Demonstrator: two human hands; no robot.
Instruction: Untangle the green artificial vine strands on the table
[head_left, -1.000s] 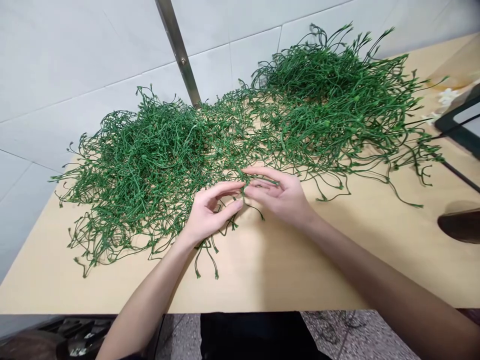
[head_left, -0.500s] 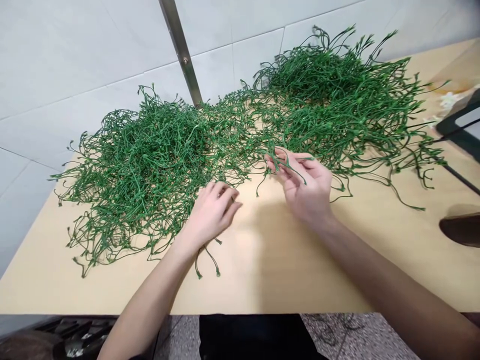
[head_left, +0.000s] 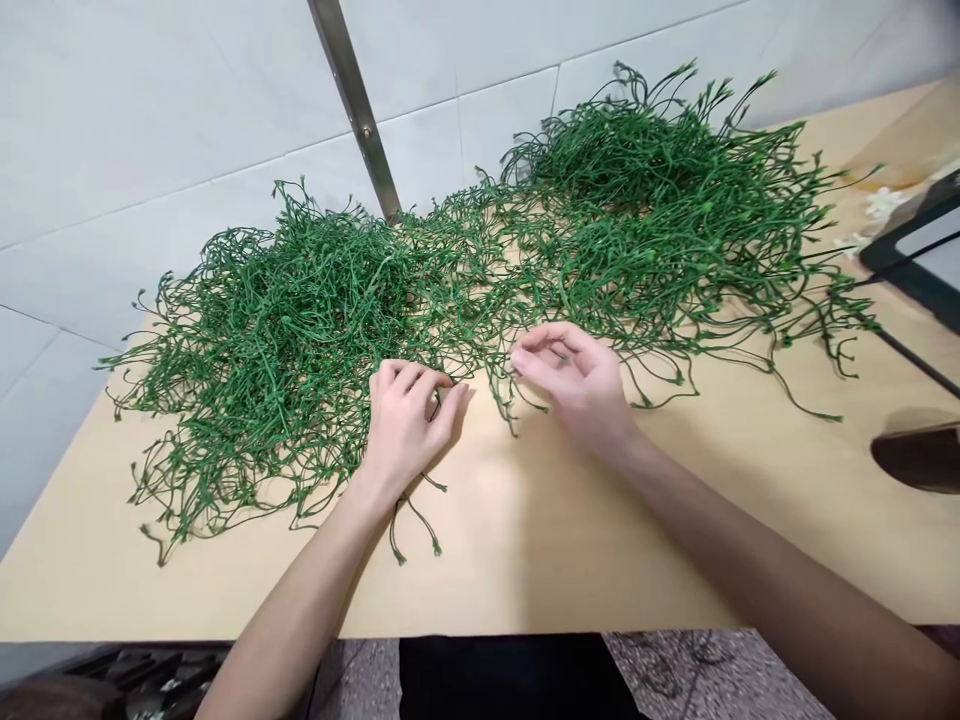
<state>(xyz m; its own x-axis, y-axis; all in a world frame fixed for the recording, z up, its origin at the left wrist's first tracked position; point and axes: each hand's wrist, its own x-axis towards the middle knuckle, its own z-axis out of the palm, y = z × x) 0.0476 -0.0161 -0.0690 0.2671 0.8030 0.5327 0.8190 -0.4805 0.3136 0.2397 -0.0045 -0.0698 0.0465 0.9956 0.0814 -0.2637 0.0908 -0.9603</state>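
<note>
Thin green artificial stems with small forked tips lie tangled in a left heap (head_left: 300, 310) and a right heap (head_left: 660, 200). My left hand (head_left: 409, 415) rests at the left heap's front edge, fingers curled. A green stem shows between its thumb and fingers, and several stem ends (head_left: 416, 525) stick out below the palm. My right hand (head_left: 581, 390) is at the front of the thin middle layer, its thumb and forefinger tips together. What they pinch, if anything, is too small to make out. Loose stems (head_left: 506, 400) lie just left of its fingertips.
The stems lie on a pale wooden table (head_left: 465, 590) against a tiled wall. A metal upright (head_left: 360, 115) stands behind the heaps. To the right are a dark-framed object (head_left: 919, 250), white flower-like pieces (head_left: 885, 203) and a brown rounded object (head_left: 919, 458).
My right hand has moved down and left and turned over; the stems seen across its fingers no longer show there. More stems lie beside its fingertips. My left hand has shifted slightly left.
</note>
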